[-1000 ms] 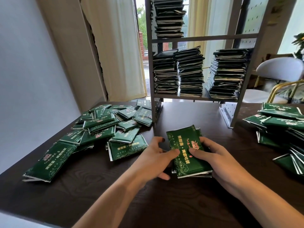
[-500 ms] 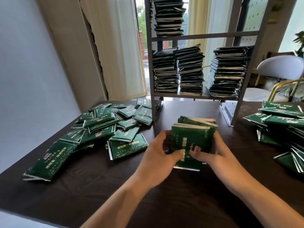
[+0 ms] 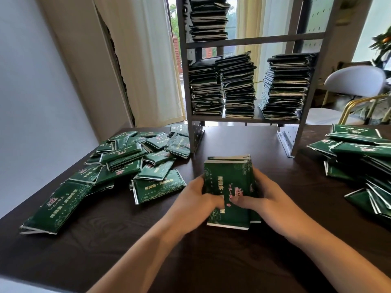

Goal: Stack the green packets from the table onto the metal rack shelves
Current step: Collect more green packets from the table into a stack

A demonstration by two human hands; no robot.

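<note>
Head view. Both hands hold a bundle of green packets upright on its lower edge on the dark table, in front of the rack. The left hand grips the bundle's left side, thumb curled across the printed front face. The right hand grips the right side, its thumb likewise pressed on the front; the fingers of both hands wrap behind the bundle and are hidden. The two thumbs nearly meet at the middle of the face. The white upper edges of several packets show at the top of the bundle; their count cannot be told.

A loose left pile of green packets lies scattered on the table to the left of the rack's foot, some overlapping, one long packet lying apart at the near left edge. A right pile lies heaped at the table's right side, cut off by the frame.

The rack stands on the table's far part. Its lower shelf bears three tall stacks of packets side by side, the right one leaning slightly. The upper shelf carries one further stack at the left. Behind are a curtain, a window and a white chair at the right.
</note>
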